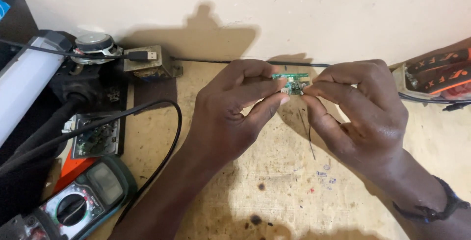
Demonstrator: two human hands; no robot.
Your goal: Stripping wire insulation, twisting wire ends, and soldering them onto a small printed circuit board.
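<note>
A small green circuit board (293, 82) is held above the wooden bench top near the wall. My left hand (230, 112) pinches its left end between thumb and fingers. My right hand (360, 110) pinches its right end, fingertips touching the board's edge. A thin black wire (309, 139) hangs down from under the board between the two hands. A dark band sits on my right wrist.
A multimeter (81, 203) lies at the bottom left beside another circuit board (95, 139). A black cable (169, 137) loops across the bench. A speaker (95, 46), a connector plug (142, 55) and a white tube lamp (24, 80) stand at the left. Orange-handled tools (444, 73) lie at the right.
</note>
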